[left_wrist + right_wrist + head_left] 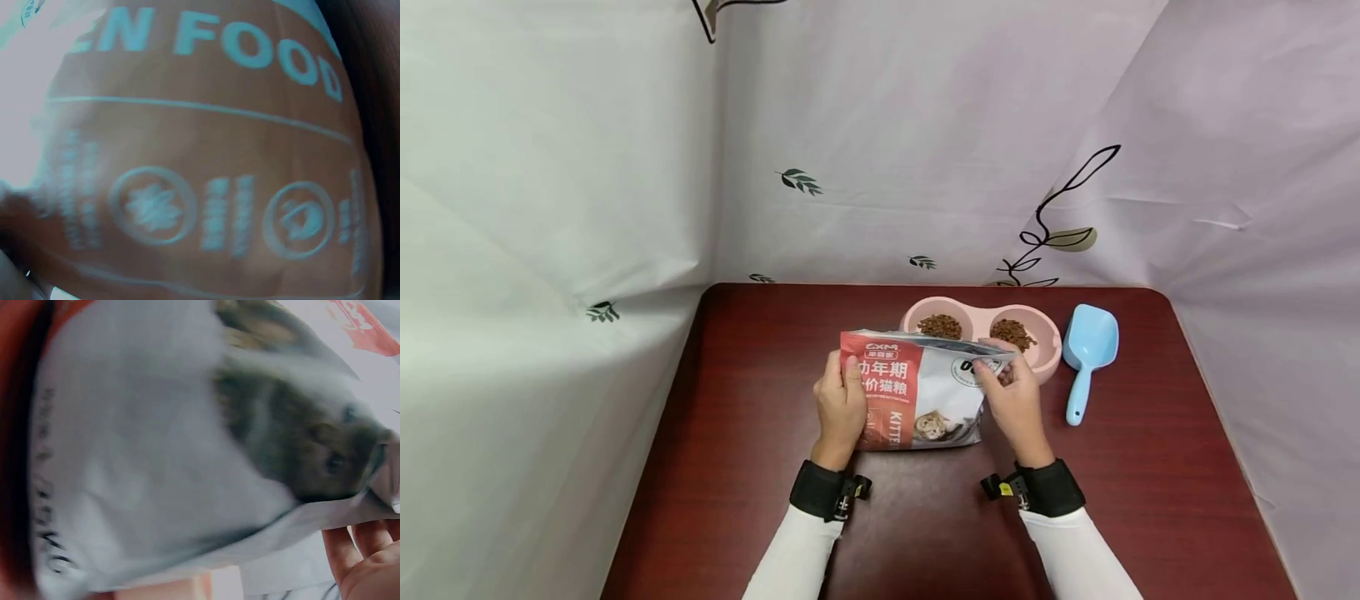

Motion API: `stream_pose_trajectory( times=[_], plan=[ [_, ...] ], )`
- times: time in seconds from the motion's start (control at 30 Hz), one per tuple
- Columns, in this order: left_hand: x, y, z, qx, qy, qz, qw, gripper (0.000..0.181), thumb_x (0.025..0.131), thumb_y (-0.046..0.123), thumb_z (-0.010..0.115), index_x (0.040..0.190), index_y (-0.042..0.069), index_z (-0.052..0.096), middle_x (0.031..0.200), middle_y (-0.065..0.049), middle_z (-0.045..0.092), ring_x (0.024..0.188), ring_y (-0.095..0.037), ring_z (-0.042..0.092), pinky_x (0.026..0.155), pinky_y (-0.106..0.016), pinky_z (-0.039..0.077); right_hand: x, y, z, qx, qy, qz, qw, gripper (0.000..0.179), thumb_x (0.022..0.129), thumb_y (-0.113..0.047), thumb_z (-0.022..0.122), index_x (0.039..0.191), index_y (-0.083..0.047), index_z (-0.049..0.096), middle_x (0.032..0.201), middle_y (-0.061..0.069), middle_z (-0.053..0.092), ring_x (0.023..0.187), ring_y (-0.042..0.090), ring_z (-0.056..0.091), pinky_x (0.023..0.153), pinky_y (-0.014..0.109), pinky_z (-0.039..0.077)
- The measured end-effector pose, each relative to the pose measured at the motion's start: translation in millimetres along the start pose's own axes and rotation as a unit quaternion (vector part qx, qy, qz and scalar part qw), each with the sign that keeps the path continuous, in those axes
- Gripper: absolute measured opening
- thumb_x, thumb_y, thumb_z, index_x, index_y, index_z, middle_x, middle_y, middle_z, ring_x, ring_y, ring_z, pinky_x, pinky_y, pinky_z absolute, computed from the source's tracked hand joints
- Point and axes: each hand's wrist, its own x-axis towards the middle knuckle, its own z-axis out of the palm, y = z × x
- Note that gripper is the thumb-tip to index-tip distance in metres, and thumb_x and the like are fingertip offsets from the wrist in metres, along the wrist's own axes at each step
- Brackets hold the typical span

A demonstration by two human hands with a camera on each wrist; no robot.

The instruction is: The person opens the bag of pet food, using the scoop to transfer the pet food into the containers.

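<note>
A red-and-white bag of cat food (pixel 936 379), printed with a kitten, is held by both hands above the near middle of the table. My left hand (pixel 840 404) grips its left side, thumb on the front. At the top right corner my right hand (pixel 1017 408) pinches the upper edge. The left wrist view is filled by the bag's orange panel (pixel 206 150). In the right wrist view the bag's white side (pixel 144 444) shows a kitten picture, and the right hand's fingers (pixel 369 562) appear at the lower right. The contents of the bag are hidden.
Behind the bag stands a pink double bowl (pixel 982 319) with brown kibble (pixel 940 326) in both hollows; the bag partly covers it. A light blue scoop (pixel 1091 337) lies to its right, handle toward me. White patterned cloth (pixel 887 208) surrounds the dark red table (pixel 745 417).
</note>
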Motion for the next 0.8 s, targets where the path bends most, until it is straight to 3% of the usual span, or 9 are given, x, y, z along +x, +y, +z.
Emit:
stream_pose_trajectory(
  times=[0.07, 0.17, 0.33, 0.47, 0.57, 0.8],
  plan=[
    [5.5, 15.1, -7.0, -0.016, -0.015, 0.003, 0.9998, 0.013, 0.093, -0.003, 0.055, 0.105, -0.004, 0.060, 0.067, -0.017, 0.063, 0.055, -0.023, 0.059, 0.043, -0.041, 0.048, 3.1, 2.4, -3.2, 0.016, 0.003, -0.024, 0.9996, 0.037, 0.094, -0.002, 0.060, 0.131, 0.003, 0.054, 0.111, -0.002, 0.063, 0.070, 0.005, 0.051, 0.058, 0.016, 0.040],
    [16.8, 39.9, -17.6, -0.067, -0.041, -0.009, 0.9969, 0.020, 0.093, -0.005, 0.054, 0.112, -0.006, 0.059, 0.074, -0.020, 0.064, 0.057, -0.025, 0.060, 0.044, -0.041, 0.050, 6.2, 0.4, -6.3, 0.033, -0.003, -0.068, 0.9971, 0.033, 0.096, 0.002, 0.056, 0.128, 0.005, 0.056, 0.118, 0.015, 0.066, 0.083, 0.008, 0.058, 0.064, 0.017, 0.041],
    [30.7, 63.8, -29.0, -0.145, -0.077, -0.055, 0.9850, 0.014, 0.097, -0.002, 0.052, 0.107, -0.008, 0.060, 0.078, -0.024, 0.064, 0.059, -0.032, 0.060, 0.045, -0.043, 0.052, 7.2, -15.9, -8.3, 0.033, -0.022, -0.118, 0.9923, 0.024, 0.096, 0.009, 0.051, 0.116, 0.008, 0.062, 0.116, 0.033, 0.064, 0.108, 0.019, 0.059, 0.080, 0.018, 0.042],
    [32.5, 69.3, -32.0, -0.171, -0.077, -0.085, 0.9786, 0.015, 0.099, 0.002, 0.051, 0.095, -0.009, 0.060, 0.067, -0.027, 0.060, 0.052, -0.037, 0.058, 0.041, -0.045, 0.050, 7.1, -28.9, -10.3, 0.033, -0.033, -0.133, 0.9901, 0.018, 0.094, 0.014, 0.050, 0.107, 0.011, 0.062, 0.113, 0.035, 0.064, 0.114, 0.027, 0.058, 0.089, 0.018, 0.044],
    [31.8, 68.1, -31.2, -0.181, -0.073, -0.100, 0.9757, 0.019, 0.101, 0.004, 0.049, 0.092, -0.008, 0.060, 0.065, -0.027, 0.058, 0.051, -0.038, 0.057, 0.041, -0.043, 0.049, 6.7, -32.6, -13.2, 0.036, -0.036, -0.135, 0.9896, 0.017, 0.093, 0.014, 0.051, 0.105, 0.011, 0.063, 0.113, 0.034, 0.065, 0.113, 0.026, 0.059, 0.089, 0.017, 0.045],
    [32.5, 65.6, -26.8, -0.186, -0.058, -0.100, 0.9758, 0.020, 0.100, 0.004, 0.050, 0.088, -0.009, 0.059, 0.063, -0.027, 0.058, 0.050, -0.037, 0.056, 0.043, -0.033, 0.048, 5.4, -26.7, -22.4, 0.054, 0.000, -0.136, 0.9893, 0.018, 0.090, 0.017, 0.053, 0.102, 0.014, 0.067, 0.109, 0.028, 0.069, 0.099, 0.016, 0.065, 0.068, 0.014, 0.049]
  ],
)
